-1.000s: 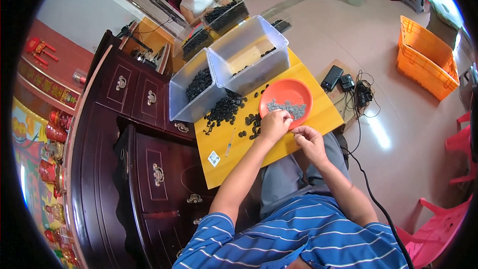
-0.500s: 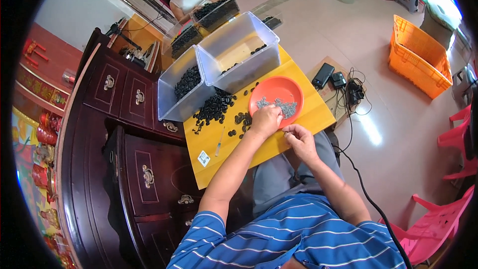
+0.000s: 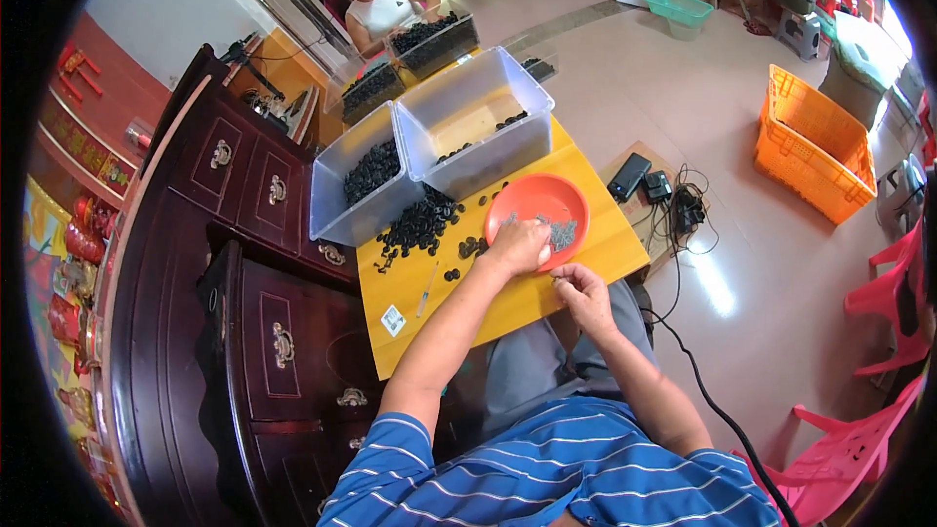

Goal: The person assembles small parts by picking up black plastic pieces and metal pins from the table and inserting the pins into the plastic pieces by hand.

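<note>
My left hand reaches over the near-left rim of a round orange-red bowl, its fingers curled down among small grey pieces. What those fingertips hold, if anything, is hidden. Just outside the bowl, by the near edge of the yellow table, my right hand pinches something small and dark, too small to name. Loose black round parts lie heaped left of the bowl, and a few sit closer to my left wrist.
Two clear plastic bins holding black parts stand at the table's far side. A thin pen-like tool and a white label lie at left. Dark wooden drawers flank the table. Cables lie right. Another person sits beyond.
The whole view has shifted a little. My left hand sits slightly deeper in the bowl, covering more of the grey pieces. My right hand keeps its pinch beside the bowl.
</note>
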